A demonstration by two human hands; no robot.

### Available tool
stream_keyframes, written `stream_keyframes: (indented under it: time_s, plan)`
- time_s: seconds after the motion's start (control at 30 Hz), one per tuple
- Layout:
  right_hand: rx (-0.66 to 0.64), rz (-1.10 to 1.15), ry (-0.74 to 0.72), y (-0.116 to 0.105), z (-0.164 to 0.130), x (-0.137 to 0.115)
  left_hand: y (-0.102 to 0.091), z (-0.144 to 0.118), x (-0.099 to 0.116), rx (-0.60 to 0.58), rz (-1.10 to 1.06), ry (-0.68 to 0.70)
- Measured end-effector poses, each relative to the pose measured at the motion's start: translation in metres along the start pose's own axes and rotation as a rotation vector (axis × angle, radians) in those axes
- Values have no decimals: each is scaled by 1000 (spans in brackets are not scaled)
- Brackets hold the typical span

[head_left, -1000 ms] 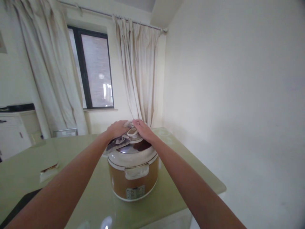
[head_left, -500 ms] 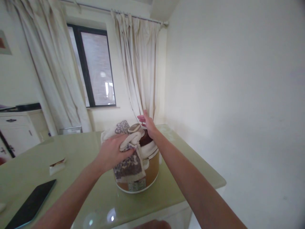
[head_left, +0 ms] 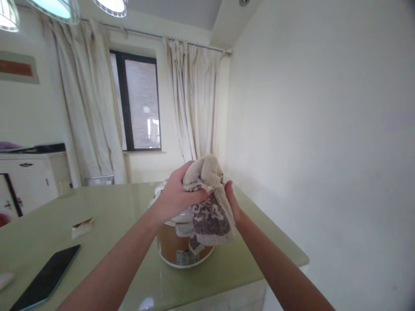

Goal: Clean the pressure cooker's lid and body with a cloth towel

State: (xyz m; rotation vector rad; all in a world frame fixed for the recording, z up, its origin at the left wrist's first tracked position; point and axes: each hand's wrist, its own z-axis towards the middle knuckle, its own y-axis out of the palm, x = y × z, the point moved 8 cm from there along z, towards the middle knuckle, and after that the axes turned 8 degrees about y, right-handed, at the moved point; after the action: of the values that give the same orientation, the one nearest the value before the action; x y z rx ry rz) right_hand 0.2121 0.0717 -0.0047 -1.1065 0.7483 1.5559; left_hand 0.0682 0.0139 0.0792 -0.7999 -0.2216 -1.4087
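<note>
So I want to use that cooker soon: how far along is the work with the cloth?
Done: the cloth is off the cooker and bunched in the left hand, with the right hand against its hanging end. In hand: gathering the cloth. Left: the cloth is not yet put down, and the cooker's lid is on.
</note>
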Motion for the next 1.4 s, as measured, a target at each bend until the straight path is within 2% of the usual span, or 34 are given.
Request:
stream_keyframes:
  time_s: [0.07,0.13,0.2,0.27,0.33,0.4,0.43,0.47,0.5,0.57,0.63,0.7,0.8,0.93,1.03,1.13,1.23,1.33,1.4]
  plan:
    - [-3,113,34,-8,-14,-9,7,17,15,-26,70,92]
    - [-21,202,34,-10,-20,-19,18,31,24,-46,229,194]
    - [27,242,16,-15,-20,-25,34,36,26,-137,364,274]
    - [192,245,-51,-32,-18,-29,48,34,19,-303,416,298]
    - [424,173,-176,-57,-19,-35,48,29,4,-423,427,256]
    - [617,-27,-302,-78,-21,-44,30,27,-21,-410,488,163]
    - [656,-178,-332,-82,-19,-48,17,28,-37,-356,548,103]
    - [635,-351,-332,-80,-13,-49,2,29,-54,-284,623,37]
    - [550,-534,-305,-72,-4,-47,-11,30,-71,-217,701,-28]
    - [304,-853,-210,-47,15,-33,-25,28,-104,-163,815,-139]
    - [142,-1057,-126,-27,29,-19,-25,23,-131,-202,859,-224]
    - [130,-1173,-77,-18,44,-13,-20,19,-146,-248,873,-273]
    - [144,-1222,-8,-16,75,-6,-17,16,-149,-249,892,-285]
    - [99,-1080,106,-19,124,15,-18,15,-144,-258,887,-289]
    - [95,-1033,91,-19,145,22,-19,14,-144,-249,874,-314]
    - [129,-1022,21,-18,128,16,-21,11,-145,-214,857,-328]
    - [179,-1006,-66,-10,68,2,-21,10,-148,-214,856,-303]
    - [167,-989,-242,12,0,-14,-18,10,-152,-302,912,-244]
    - [142,-959,-287,19,-21,-18,-17,11,-154,-351,930,-228]
